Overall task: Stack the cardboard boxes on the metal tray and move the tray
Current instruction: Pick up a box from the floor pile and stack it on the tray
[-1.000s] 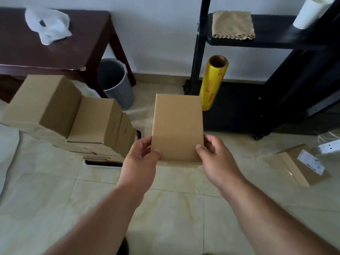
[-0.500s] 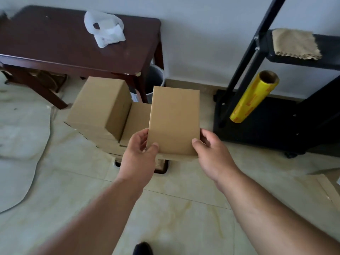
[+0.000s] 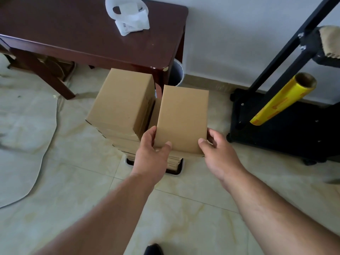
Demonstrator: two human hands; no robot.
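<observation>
1. Holding a plain cardboard box (image 3: 182,120) by its near corners: left hand (image 3: 150,153) with thumb on the top face and fingers curled round the left edge, right hand (image 3: 219,153) pinching the right corner the same way.
2. Both grips clamped on that box, which hangs over the right part of the stack.
3. Sitting on the metal tray (image 3: 176,169) on the floor: a stack of cardboard boxes (image 3: 121,107), taller on the left, only the tray's near rim showing beneath.
4. Standing behind the stack: a dark wooden bench (image 3: 82,34) carrying a white plastic bag (image 3: 128,17) with a printed slip inside, too small to read.
5. Tucked beside the bench leg: a grey bin (image 3: 176,74).
6. Leaning on the black rack (image 3: 276,116) at right: a yellow roll of film (image 3: 281,100) with orange lettering, too blurred to read.
7. No print visible on the box faces.
</observation>
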